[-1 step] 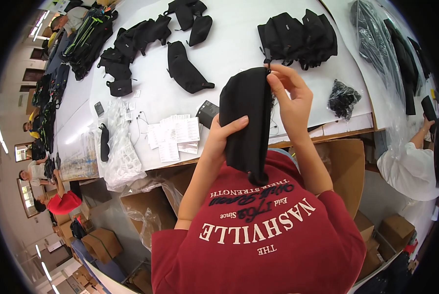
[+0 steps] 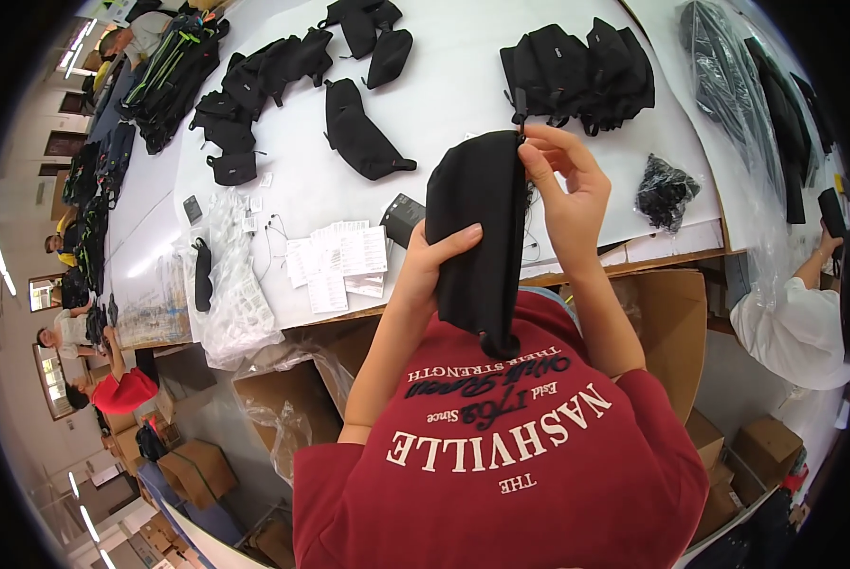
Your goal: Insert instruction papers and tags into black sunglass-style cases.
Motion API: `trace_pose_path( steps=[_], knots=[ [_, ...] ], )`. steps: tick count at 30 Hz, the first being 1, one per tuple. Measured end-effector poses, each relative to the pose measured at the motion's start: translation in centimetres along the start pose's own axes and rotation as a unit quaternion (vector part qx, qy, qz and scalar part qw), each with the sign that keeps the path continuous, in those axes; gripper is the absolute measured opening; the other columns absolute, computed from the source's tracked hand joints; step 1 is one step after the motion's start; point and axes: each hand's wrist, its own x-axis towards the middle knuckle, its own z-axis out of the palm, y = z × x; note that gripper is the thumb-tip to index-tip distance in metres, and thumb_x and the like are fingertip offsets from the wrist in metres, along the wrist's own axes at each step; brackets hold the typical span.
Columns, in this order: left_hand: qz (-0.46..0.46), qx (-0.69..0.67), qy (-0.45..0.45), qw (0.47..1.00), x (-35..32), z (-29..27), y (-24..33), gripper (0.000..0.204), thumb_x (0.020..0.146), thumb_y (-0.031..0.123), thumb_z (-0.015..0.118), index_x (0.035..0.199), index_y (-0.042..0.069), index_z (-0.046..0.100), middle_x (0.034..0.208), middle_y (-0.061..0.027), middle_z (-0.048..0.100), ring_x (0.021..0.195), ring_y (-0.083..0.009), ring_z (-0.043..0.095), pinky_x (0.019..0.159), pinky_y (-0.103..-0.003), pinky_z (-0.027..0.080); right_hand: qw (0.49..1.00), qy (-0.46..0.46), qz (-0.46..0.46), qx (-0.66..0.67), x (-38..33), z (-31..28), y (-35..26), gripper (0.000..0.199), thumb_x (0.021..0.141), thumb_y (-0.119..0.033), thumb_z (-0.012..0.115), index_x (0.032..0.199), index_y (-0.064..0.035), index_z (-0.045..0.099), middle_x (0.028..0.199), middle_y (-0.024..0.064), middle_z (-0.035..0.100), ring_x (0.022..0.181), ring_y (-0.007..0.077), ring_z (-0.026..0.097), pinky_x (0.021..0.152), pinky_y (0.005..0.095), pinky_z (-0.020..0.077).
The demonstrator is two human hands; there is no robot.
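Note:
A long black zippered pouch [image 2: 472, 209] hangs nearly upright in front of my chest, over the near table edge. My left hand [image 2: 436, 266] grips its left side, thumb across the front and the other fingers hidden behind. At the pouch's top right corner, my right hand [image 2: 565, 180] pinches the end of the zipper edge between thumb and fingertips. A small black tab [image 2: 520, 102] sticks up just above those fingertips. Beside my left hand on the table lie a black card tag [image 2: 402, 218] and a spread of white printed slips [image 2: 335, 264].
More black pouches [image 2: 373, 137] lie across the white table [image 2: 453, 57], with a pile [image 2: 576, 76] at far right. A clear bag of small black parts [image 2: 667, 192] sits right; crumpled plastic [image 2: 230, 294] lies left. Open cartons [image 2: 667, 327] stand below the edge. Other people work at both sides.

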Motion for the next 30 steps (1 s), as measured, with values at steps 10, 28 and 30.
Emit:
trace_pose_path(
  steps=[10, 28, 30],
  knots=[
    [-0.008, -0.028, 0.014, 0.999, 0.4, -0.2, -0.2, 0.029, 0.08, 0.011, 0.067, 0.104, -0.002, 0.058, 0.089, -0.0088, 0.065, 0.074, -0.0147, 0.064, 0.066, -0.026, 0.054, 0.992, -0.034, 0.045, 0.109, -0.4, -0.4, 0.6, 0.009, 0.079, -0.005, 0.069, 0.086, -0.0037, 0.063, 0.078, -0.0006, 0.057, 0.062, 0.0044, 0.048, 0.056, 0.0182, 0.0365],
    [0.035, -0.256, -0.037, 0.965, 3.6, -4.5, 1.6, 0.024, 0.088, 0.02, 0.06, 0.1, 0.0, 0.062, 0.089, -0.0111, 0.068, 0.072, -0.0179, 0.067, 0.065, -0.028, 0.056, 0.948, -0.294, 0.109, 0.045, -5.8, -0.1, -1.2, 0.009, 0.079, 0.001, 0.064, 0.085, -0.0004, 0.058, 0.08, 0.0017, 0.051, 0.065, 0.007, 0.046, 0.063, 0.0209, 0.0376],
    [0.051, -0.234, 0.021, 0.971, 3.5, -4.3, 1.6, 0.023, 0.088, 0.019, 0.06, 0.101, 0.0, 0.062, 0.088, -0.0106, 0.068, 0.072, -0.0182, 0.067, 0.066, -0.029, 0.056, 0.949, -0.284, 0.121, 0.058, -5.9, -0.2, -0.8, 0.008, 0.079, 0.001, 0.064, 0.084, -0.0004, 0.059, 0.08, 0.002, 0.052, 0.064, 0.0072, 0.046, 0.062, 0.0213, 0.0379]
  ],
)
